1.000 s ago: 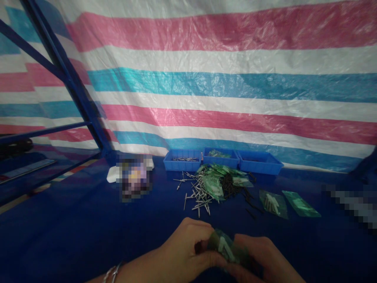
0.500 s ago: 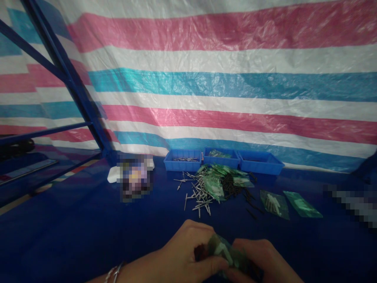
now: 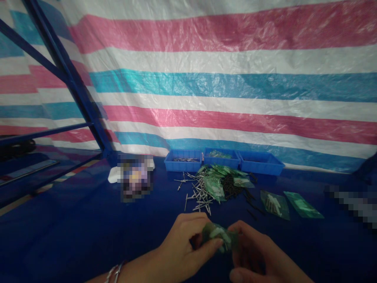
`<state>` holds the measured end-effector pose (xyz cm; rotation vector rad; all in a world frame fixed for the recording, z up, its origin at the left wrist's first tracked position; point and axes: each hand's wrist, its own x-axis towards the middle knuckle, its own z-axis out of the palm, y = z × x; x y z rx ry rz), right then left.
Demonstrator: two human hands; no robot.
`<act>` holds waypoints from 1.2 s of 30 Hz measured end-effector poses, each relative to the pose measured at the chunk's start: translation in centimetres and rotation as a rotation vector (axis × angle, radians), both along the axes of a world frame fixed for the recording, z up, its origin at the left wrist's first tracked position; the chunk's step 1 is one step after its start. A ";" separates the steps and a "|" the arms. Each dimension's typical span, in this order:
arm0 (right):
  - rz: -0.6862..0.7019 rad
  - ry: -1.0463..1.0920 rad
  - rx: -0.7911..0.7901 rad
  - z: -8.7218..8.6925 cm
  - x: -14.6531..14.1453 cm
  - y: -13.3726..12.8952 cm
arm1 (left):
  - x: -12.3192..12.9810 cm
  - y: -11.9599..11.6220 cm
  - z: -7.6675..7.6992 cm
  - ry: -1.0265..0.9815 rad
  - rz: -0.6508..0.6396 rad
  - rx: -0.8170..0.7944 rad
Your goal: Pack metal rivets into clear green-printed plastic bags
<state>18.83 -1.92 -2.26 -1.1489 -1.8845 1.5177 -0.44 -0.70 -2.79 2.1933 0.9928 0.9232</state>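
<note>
The small green bag is half hidden between both hands, low over the blue table; its pale contents are hard to make out. The left hand pinches it with thumb and fingers closed. The right hand, cut off below, grips its other edge. Behind them lie loose metal pins, more green bags and three blue trays.

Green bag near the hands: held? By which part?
Yes. Both hands pinch the small green bag: left hand at its left end, right hand at its right end.
</note>
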 end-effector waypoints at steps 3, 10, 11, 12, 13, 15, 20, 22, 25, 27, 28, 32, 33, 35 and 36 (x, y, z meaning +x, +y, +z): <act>-0.015 0.078 -0.043 -0.4 0.1 -0.2 | 0.0 0.0 -0.2 -0.027 0.025 0.045; -0.115 0.114 -0.183 -0.8 0.3 -0.3 | 0.0 0.2 -0.7 -0.081 0.056 0.063; -0.117 0.102 -0.194 -0.7 0.4 -0.3 | 0.0 0.2 -0.6 -0.082 0.061 0.051; -0.113 0.087 -0.205 -0.7 0.5 -0.3 | 0.0 0.3 -0.4 -0.081 0.063 0.033; -0.104 0.072 -0.214 -0.7 0.5 -0.3 | 0.0 0.3 -0.2 -0.082 0.063 0.007; -0.106 0.056 -0.223 -0.6 0.5 -0.2 | 0.0 0.2 0.1 -0.097 0.058 -0.066; -0.111 0.040 -0.224 -0.5 0.3 -0.3 | 0.1 0.2 0.2 -0.188 0.036 -0.264; -0.097 0.033 -0.236 -0.1 0.1 -0.3 | 0.1 0.2 0.1 -0.229 0.020 -0.317; -0.117 0.021 -0.260 0.5 0.0 -0.3 | 0.0 0.2 0.0 -0.272 0.025 -0.334; -0.156 0.030 -0.283 0.7 0.0 -0.3 | -0.1 0.4 0.0 -0.277 0.062 -0.307; -0.176 0.046 -0.304 0.7 0.0 -0.4 | -0.1 0.5 0.0 -0.268 0.091 -0.272; -0.227 0.175 -0.441 0.4 -0.1 -0.5 | -0.3 0.6 -0.1 -0.155 0.164 0.097; -0.229 0.214 -0.483 0.3 -0.1 -0.6 | -0.4 0.5 -0.2 -0.127 0.141 0.206; -0.253 0.292 -0.565 -0.1 -0.3 -0.6 | -0.5 0.1 -0.2 -0.081 0.068 0.386; -0.271 0.329 -0.604 -0.4 -0.5 -0.7 | -0.6 -0.1 -0.2 -0.048 0.037 0.460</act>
